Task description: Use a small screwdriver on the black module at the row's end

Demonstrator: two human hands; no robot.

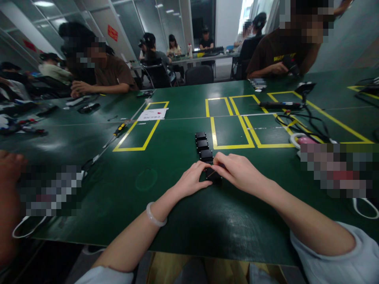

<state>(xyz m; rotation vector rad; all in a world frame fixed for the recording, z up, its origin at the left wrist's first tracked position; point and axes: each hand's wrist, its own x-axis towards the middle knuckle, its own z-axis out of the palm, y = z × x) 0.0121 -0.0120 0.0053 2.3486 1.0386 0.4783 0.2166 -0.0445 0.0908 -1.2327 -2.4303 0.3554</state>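
Note:
Several small black square blocks with light dots at their corners, such as this one [202, 144], stand in a row on the green table [177, 217] in front of me. The nearest black block [215, 177] lies at my hands. My left hand [192, 179] grips its left side, thumb at the near edge and fingers at the far edge. Above its right side, my right hand [237, 167] is closed in a pinch. A thin, reddish sliver shows by those fingertips; what they hold is too small to make out.
Yellow tape outlines [214, 134] mark the table. A yellow-black screwdriver [120, 129] and a white paper [152, 114] lie to the left. At the right are a black pen-shaped tool [281, 105] and cables [318, 122]. Co-workers sit across the table; another person's arm [10, 205] is at far left.

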